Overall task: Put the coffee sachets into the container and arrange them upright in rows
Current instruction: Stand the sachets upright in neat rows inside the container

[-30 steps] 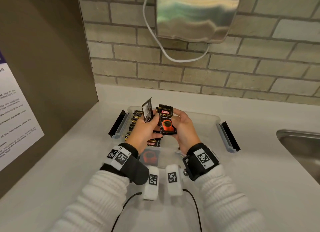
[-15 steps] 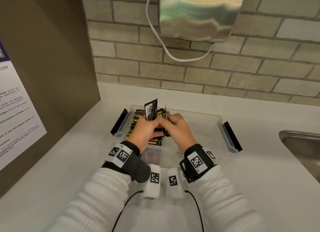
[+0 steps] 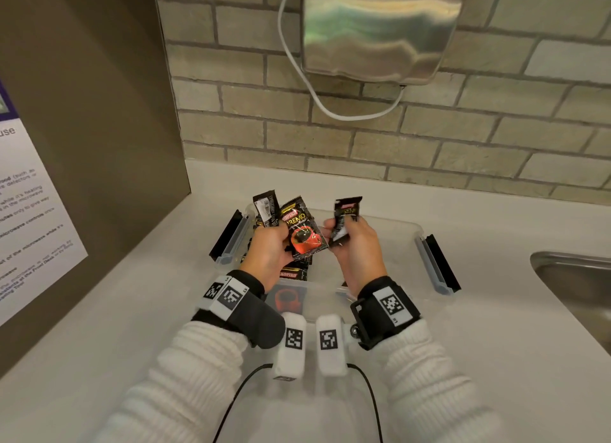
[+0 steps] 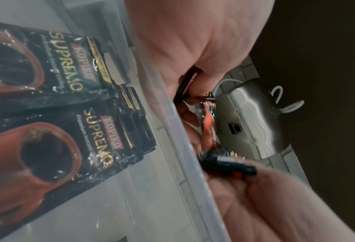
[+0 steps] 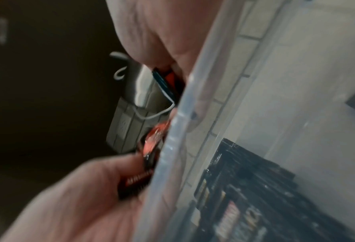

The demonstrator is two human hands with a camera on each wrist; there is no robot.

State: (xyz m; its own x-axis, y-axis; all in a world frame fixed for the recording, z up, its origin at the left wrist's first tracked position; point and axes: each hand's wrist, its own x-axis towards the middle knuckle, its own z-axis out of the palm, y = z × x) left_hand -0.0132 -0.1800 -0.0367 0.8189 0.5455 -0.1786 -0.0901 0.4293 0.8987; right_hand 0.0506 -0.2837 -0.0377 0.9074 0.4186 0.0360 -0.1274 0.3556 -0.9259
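left hand point(image 3: 269, 254) grip: pinches two black foil coffee sachets point(image 3: 302, 232) | right hand point(image 3: 358, 249) grip: holds one black sachet point(image 3: 344, 222) | both above clear plastic container point(image 3: 396, 231)

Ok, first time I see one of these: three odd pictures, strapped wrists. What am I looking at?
No machine here: a person works bare-handed, with a camera on the head and one strapped to each wrist. The wide picture is the head view; the two blurry close-ups look along each hand. On the white counter stands a clear container with coffee sachets already inside at its left. The left hand holds two sachets, the right hand holds one sachet. A steel sink lies to the right.
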